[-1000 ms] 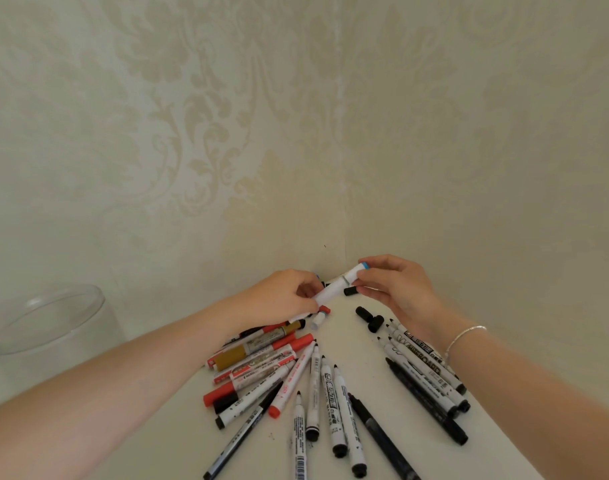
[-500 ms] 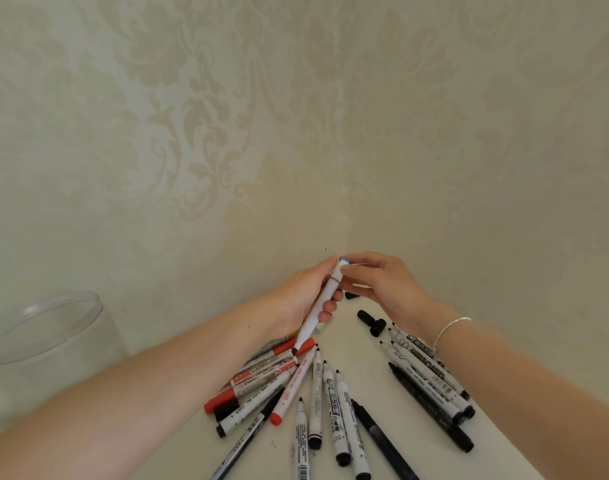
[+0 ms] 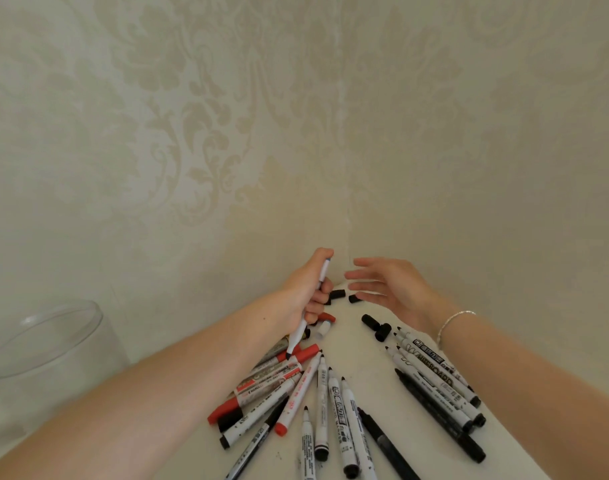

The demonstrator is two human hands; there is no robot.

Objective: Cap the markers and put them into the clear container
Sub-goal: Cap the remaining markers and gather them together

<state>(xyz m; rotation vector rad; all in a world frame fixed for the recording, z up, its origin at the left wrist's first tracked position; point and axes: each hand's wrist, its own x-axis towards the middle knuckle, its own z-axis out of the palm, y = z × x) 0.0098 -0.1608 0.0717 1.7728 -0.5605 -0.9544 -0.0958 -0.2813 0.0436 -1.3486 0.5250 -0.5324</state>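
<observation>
I see the clear container (image 3: 43,341) far to the left, well apart from both hands. My left hand (image 3: 306,289) grips the white marker (image 3: 308,311), long axis steep, bare tip down. My right hand (image 3: 389,289), fingers spread and empty, hovers nearest the loose black caps (image 3: 337,294).

"WHITEBOARD" along a white marker (image 3: 431,370) at right
</observation>
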